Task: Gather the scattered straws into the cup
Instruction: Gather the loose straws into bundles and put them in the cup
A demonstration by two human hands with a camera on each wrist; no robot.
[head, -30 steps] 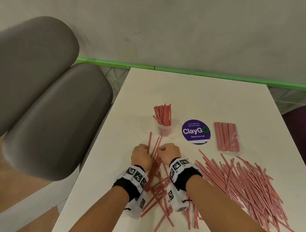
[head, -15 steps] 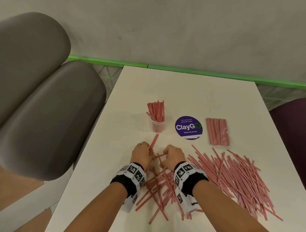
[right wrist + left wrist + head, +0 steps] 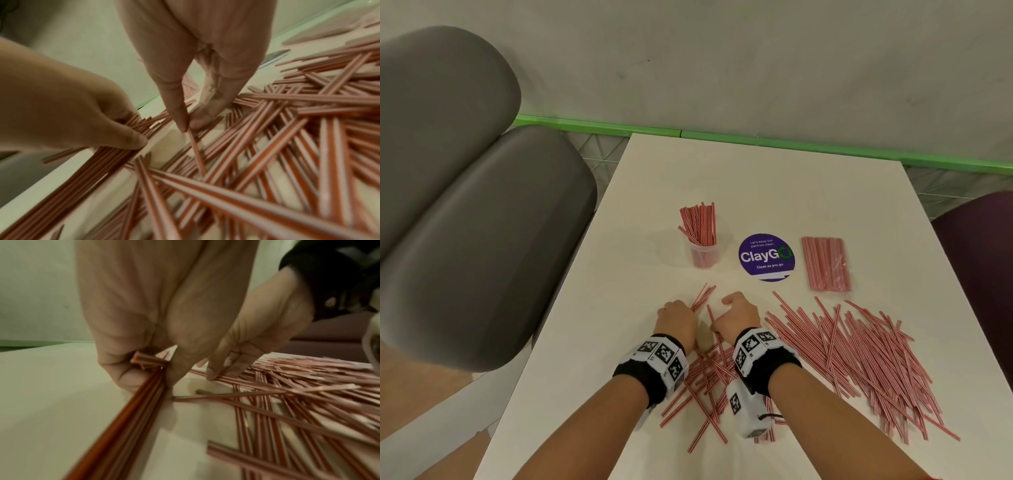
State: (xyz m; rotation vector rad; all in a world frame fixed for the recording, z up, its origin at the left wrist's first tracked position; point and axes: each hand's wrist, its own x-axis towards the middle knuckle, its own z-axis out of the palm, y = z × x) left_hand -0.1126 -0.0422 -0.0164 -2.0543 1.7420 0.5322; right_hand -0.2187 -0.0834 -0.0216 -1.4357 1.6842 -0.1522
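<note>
Left wrist view: left hand [image 3: 156, 321] is gripping a bunch of red-and-white straws [image 3: 131, 404], fingers and thumb curling round it, the bunch slanting down onto the white table [image 3: 51, 394]. Right wrist view: right hand [image 3: 197, 53] is pinching a single straw [image 3: 196, 151] between thumb and fingertip, tips pointing down into the scatter; the left hand's bunch is lying just beside it on the left. Head view: both hands are sitting close together near the middle of the table, left hand [image 3: 676, 322] with the far ends of its bunch [image 3: 702, 296] fanning out ahead of the knuckles, right hand [image 3: 738, 317] with one straw [image 3: 711, 317] angling up beside it. Loose straws [image 3: 705, 383] are criss-crossing under and between the wrists; a much larger pile [image 3: 866, 363] is spreading to the right of the right forearm. Clear cup [image 3: 702, 253] is standing upright beyond the hands, apart from them, already holding a sheaf of straws leaning out of its mouth. Round purple sticker [image 3: 766, 257] reading "ClayGo" is lying just right of the cup; a sealed packet of straws [image 3: 825, 263] is lying flat right of that. Grey padded seat [image 3: 482, 240] is sitting along the table's left edge.
</note>
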